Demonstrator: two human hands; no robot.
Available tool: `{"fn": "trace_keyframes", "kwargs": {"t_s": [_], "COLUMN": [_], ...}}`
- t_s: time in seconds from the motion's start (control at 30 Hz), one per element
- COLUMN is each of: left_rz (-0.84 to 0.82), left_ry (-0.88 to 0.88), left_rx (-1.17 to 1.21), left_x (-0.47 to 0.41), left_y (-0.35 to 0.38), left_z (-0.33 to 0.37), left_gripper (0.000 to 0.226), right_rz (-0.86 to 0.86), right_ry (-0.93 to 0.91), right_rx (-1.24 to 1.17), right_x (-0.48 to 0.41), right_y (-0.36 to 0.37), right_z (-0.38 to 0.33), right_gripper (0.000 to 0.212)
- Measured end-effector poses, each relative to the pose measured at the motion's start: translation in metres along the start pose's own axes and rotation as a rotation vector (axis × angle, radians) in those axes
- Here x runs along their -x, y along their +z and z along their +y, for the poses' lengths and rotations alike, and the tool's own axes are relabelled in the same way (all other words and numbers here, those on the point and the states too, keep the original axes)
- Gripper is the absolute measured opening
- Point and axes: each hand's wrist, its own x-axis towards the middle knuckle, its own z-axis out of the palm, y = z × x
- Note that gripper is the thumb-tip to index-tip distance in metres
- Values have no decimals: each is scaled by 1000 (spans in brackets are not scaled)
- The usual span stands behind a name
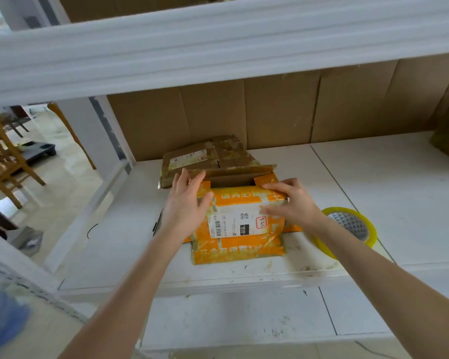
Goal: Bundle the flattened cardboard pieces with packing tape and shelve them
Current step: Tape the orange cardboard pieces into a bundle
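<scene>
Pressing down on the orange bundle (240, 246) of flattened cardboard, my left grip (186, 200) lies released and flat on its near-left corner. My right grip (293, 203) has bent fingers along the far edge and its thumb on the label; it is blurred, so I cannot tell whether it is grasping or only pressing. The bundle lies on the white shelf (373, 182), glossy under clear tape. Its one white shipping label (233, 224) carries a barcode, a small QR code, "010" on a black block and a red-edged box with handwriting. White Chinese characters run across the orange, too blurred to read. Touching it behind lies a second bundle, the brown bundle (218, 156), with its own illegible label. One ring-shaped tape roll (373, 235), yellowish, lies just right. Corrugated cardboard sheets (283, 112) line the back. A wooden chair (3, 156) stands far left.
</scene>
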Motion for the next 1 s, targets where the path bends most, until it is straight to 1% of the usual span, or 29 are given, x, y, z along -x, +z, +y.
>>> {"fn": "trace_keyframes", "kwargs": {"t_s": [0.03, 0.1, 0.23, 0.3, 0.33, 0.4, 0.47, 0.53, 0.6, 0.63, 0.67, 0.7, 0.73, 0.77, 0.83, 0.87, 0.9, 1.0], "left_rz": [-22, -5, -16, 19, 29, -30, -98, -139, -164, -163, -157, -153, -152, -152, -154, -161, -170, -180], "left_ry": [-23, -48, 82, 147, 191, 261, 279, 275, 249, 240, 242, 249, 256, 258, 265, 267, 267, 267], "left_rx": [-37, -99, -288, -350, -369, -336, -346, -416, -437, -432, -427, -422, -418, -415, -419, -421, -420, -413], "left_x": [-4, -12, -6, -1, -1, -3, -5, -9, -11, -11, -10, -8, -5, -1, 3, 4, 5, 4], "left_y": [5, 10, 17, 19, 21, 26, 30, 29, 26, 25, 25, 25, 25, 25, 26, 25, 24, 23], "left_z": [5, 9, 2, 0, 1, 5, 8, 9, 10, 11, 11, 12, 13, 14, 14, 15, 15, 11], "left_gripper": [62, 74, 73, 74, 71, 65, 65, 79, 90, 92, 91, 89, 88, 87, 89, 91, 92, 94], "right_rz": [3, 26, 71, 64, 55, 36, 20, -16, -80, -94, -77, -39, -5, -20, -162, -217, -227, -139], "right_ry": [12, 36, 36, 19, 15, 24, 35, 23, 33, 66, 109, 160, 214, 273, 379, 406, 412, 374], "right_rx": [2, -2, 68, 110, 120, 122, 142, 156, 16, -71, -97, -43, 73, 225, 527, 620, 660, 682], "right_x": [2, 5, 14, 21, 23, 25, 21, 18, 19, 22, 26, 31, 37, 43, 55, 61, 65, 73], "right_y": [0, -1, -10, -12, -13, -14, -16, -20, -30, -38, -46, -55, -62, -67, -69, -65, -62, -59], "right_z": [0, -1, 1, 3, 3, 3, -1, -5, -4, -1, 4, 9, 16, 22, 30, 35, 40, 49], "right_gripper": [56, 58, 59, 59, 59, 58, 58, 58, 64, 69, 72, 70, 63, 57, 53, 54, 56, 57]}}
